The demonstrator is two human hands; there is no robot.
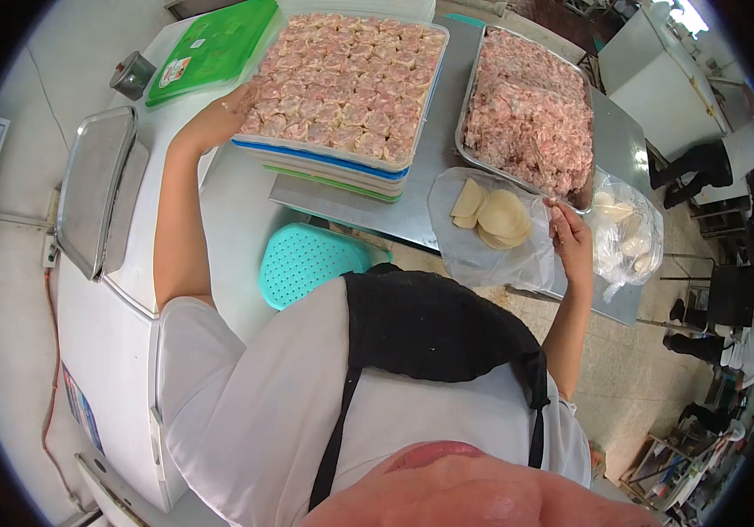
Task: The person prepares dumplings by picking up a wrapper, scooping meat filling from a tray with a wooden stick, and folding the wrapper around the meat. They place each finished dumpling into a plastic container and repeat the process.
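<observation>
My left hand (234,110) is at the left edge of a tray of dumplings (342,83), fingers drawn together against the outer row. Their tips blend with the dumplings, so what they hold is unclear. Open-topped dumplings stand in tight rows on this top tray, above a stack of plastic containers (333,176) with blue and green rims. On the other side, my right hand (570,233) pinches the edge of a clear plastic bag (460,250). Round dough wrappers (504,218) lie on that bag. Just beyond my right fingers is the corner of a metal tray (462,132) heaped with ground meat (530,114).
A knotted clear bag (630,230) holds pale pieces at the right table edge. Left are a green lid (214,48), a metal cup (133,75) and a metal pan (96,193). A turquoise perforated stool (311,263) stands below. Other people (728,158) are at far right.
</observation>
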